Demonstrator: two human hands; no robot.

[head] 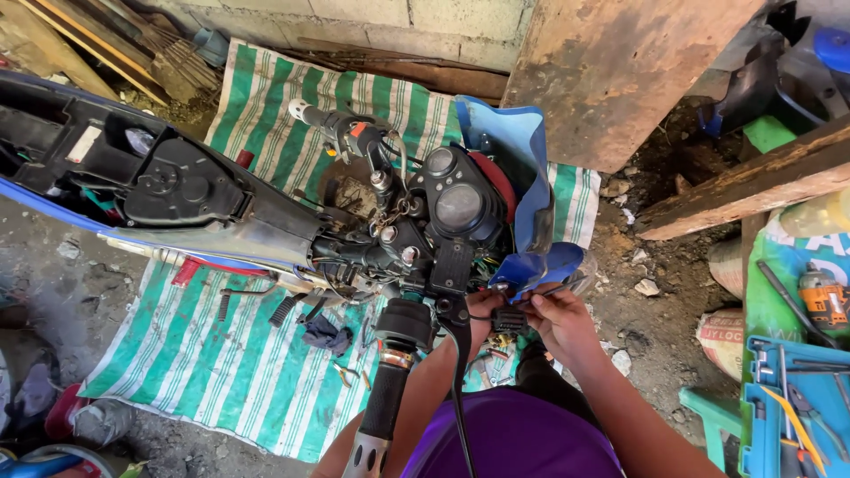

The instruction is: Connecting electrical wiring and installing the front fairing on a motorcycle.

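Note:
A stripped motorcycle (221,199) lies across the view, its handlebar (390,372) pointing toward me and its gauge cluster (456,199) in the middle. Under the blue front cowl (522,195), both hands work at a small black connector block (511,319) with wires. My left hand (482,323) sits partly hidden behind the handlebar and a black cable, fingers on the block's left side. My right hand (560,319) pinches the block and thin wires from the right.
A green-and-white striped mat (230,372) lies under the bike with small tools and parts on it. A blue toolbox (792,407) with hand tools and an orange drill (822,301) sit at right. Wooden boards (611,71) and rubble stand beyond the cowl.

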